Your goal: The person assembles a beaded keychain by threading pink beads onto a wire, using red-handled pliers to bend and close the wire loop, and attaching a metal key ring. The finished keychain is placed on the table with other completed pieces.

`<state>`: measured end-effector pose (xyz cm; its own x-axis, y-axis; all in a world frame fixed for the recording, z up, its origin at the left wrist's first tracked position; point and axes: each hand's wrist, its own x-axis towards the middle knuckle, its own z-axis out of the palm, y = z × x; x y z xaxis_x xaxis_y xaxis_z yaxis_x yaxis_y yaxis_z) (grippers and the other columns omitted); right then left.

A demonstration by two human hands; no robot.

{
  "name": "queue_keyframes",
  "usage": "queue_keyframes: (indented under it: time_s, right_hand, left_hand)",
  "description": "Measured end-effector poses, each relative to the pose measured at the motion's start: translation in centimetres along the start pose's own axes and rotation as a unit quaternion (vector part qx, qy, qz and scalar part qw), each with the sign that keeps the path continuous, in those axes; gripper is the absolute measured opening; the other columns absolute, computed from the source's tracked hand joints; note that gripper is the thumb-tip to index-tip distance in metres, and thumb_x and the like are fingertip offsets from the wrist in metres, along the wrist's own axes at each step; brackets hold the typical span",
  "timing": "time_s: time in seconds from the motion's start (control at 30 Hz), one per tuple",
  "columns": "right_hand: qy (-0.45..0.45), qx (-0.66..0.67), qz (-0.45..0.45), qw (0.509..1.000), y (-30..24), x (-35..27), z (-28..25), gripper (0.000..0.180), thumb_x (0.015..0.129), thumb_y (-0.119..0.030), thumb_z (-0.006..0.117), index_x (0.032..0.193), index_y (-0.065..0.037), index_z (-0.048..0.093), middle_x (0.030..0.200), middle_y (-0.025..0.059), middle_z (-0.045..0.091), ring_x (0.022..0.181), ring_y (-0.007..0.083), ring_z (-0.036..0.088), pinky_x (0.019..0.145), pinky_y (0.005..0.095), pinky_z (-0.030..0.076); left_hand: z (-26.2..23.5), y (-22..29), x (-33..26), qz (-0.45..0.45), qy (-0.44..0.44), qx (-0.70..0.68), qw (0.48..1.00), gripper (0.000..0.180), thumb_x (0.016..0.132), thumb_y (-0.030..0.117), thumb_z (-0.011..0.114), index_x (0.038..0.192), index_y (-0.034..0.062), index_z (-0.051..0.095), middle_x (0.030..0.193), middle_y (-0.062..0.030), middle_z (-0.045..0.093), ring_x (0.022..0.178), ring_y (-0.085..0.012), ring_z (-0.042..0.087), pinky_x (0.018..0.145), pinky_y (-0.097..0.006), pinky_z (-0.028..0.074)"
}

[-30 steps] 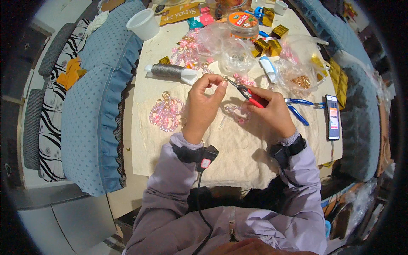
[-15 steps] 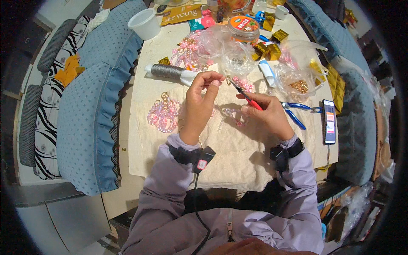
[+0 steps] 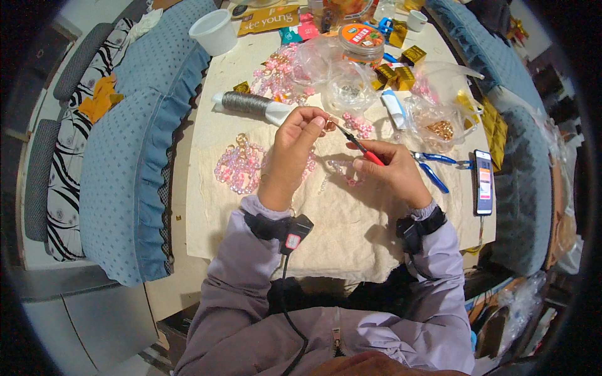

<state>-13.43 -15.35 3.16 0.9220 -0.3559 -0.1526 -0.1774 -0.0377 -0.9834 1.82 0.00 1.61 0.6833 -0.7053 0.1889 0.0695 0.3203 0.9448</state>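
The left hand (image 3: 293,153) is up over the desk (image 3: 197,219), with its fingers curled. Its thumb and pointing finger pinch a small gold piece (image 3: 330,126). The right hand (image 3: 398,170) is wrapped around the red handles of a thin pair of pliers (image 3: 361,147). The dark tip of the pliers points up and left and is right by the gold piece, but I cannot tell if they touch.

Under the hands, a pale, wrinkly cloth (image 3: 351,235) lies on the desk. A string of pink and clear beads (image 3: 353,182) is on the cloth between the two hands. A bigger heap of pink and purple beads (image 3: 240,177) sits to the left of the left hand. Past the pliers is a small bunch of pink beads (image 3: 359,127).

Near the right hand lie some blue pliers (image 3: 434,178), spread open. A phone (image 3: 483,182) with its screen lit is close to the right edge. Gold bits (image 3: 440,130) sit in a clear bag. A roll of gray string (image 3: 245,103) lies past the left hand.
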Motion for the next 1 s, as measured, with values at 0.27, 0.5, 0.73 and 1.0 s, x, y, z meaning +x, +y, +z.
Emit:
queue_keyframes:
  time_s: [0.27, 0.5, 0.73, 1.0]
  right_hand:
    - [0.041, -0.099, -0.071, 0.992, 0.6, 0.0, 0.2, 0.044, 0.082, -0.015, 0.082, 0.118, 0.005, 0.068, 0.093, 0.0052, 0.072, 0.078, 0.0076, 0.062, 0.070, 0.0245, 0.052]
    - [0.109, -0.301, -0.170, 0.932, 0.9, -0.1, 0.2, 0.048, 0.076, -0.015, 0.080, 0.122, -0.005, 0.069, 0.086, 0.0117, 0.069, 0.070, 0.0180, 0.065, 0.066, 0.0304, 0.052]
    - [0.152, -0.373, -0.224, 0.888, 0.3, -0.4, 0.6, 0.058, 0.072, -0.014, 0.080, 0.128, -0.014, 0.066, 0.080, 0.0086, 0.062, 0.072, 0.0257, 0.064, 0.064, 0.0361, 0.052]
    - [0.188, -0.427, -0.274, 0.841, 0.2, -0.4, 0.6, 0.063, 0.071, -0.012, 0.081, 0.130, -0.020, 0.064, 0.081, 0.0064, 0.059, 0.074, 0.0253, 0.062, 0.063, 0.0380, 0.051]
  left_hand:
    - [-0.2, 0.0, 0.0, -0.019, 0.002, 0.001, 1.000, 0.015, 0.099, 0.015, 0.056, 0.107, 0.0040, 0.060, 0.111, -0.0119, 0.070, 0.094, -0.0122, 0.064, 0.080, -0.025, 0.047]
    - [-0.6, -0.4, 0.1, -0.017, 0.002, 0.002, 1.000, 0.009, 0.098, 0.012, 0.056, 0.104, 0.0055, 0.059, 0.111, -0.0154, 0.071, 0.091, -0.0112, 0.065, 0.076, -0.024, 0.050]
    - [-0.3, 0.0, 0.1, -0.012, -0.002, -0.017, 1.000, 0.009, 0.098, 0.011, 0.057, 0.104, 0.0054, 0.058, 0.112, -0.0178, 0.071, 0.088, -0.0125, 0.066, 0.071, -0.023, 0.052]
    - [-0.2, -0.1, 0.1, 0.013, 0.022, 0.026, 0.999, 0.011, 0.097, 0.008, 0.059, 0.106, 0.0018, 0.059, 0.103, -0.0130, 0.070, 0.085, -0.0142, 0.068, 0.069, -0.023, 0.052]
